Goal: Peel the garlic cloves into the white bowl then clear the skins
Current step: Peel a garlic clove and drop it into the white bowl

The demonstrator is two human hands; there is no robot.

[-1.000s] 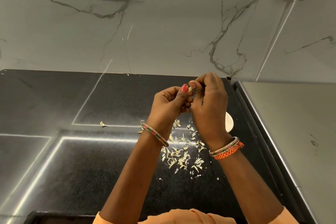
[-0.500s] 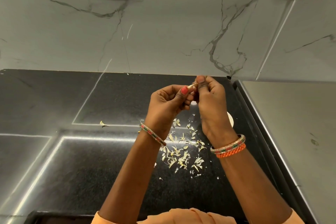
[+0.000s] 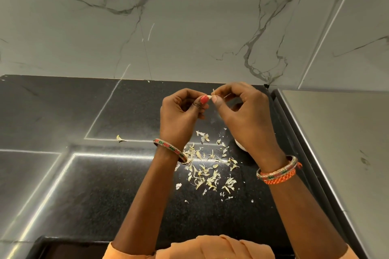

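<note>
You're holding the garlic clove [image 3: 209, 97] up over the tabletop [image 3: 126, 185], and your hands are separating compared with a second ago, when they were pressed knuckle to knuckle. Going left to right: one stray skin [image 3: 119, 138] is lying well apart from the rest, same spot as before. Your left hand [image 3: 181, 115] is keeping a narrow grip, thumb and forefinger pinching the clove's base, with only the pale tip showing past the red nail. Your right hand [image 3: 244, 115] is also in a narrow grip, thumb and fingertip pinching a sliver of skin at the clove's tip and pulling it away; half a second ago it was closed tight against the left, now there's open space under the palm. That reads as the skin coming off, so this clove is probably close to done, though I can't tell how much skin is left on the hidden side. The skins pile [image 3: 208, 170] is sitting below your wrists, looking unchanged. The white bowl [image 3: 240, 145] is mostly hidden behind your right wrist, only a rim edge showing, less than earlier. Clearing is still pending: next you're likely dropping the clove into the bowl, just beside that hand.
</note>
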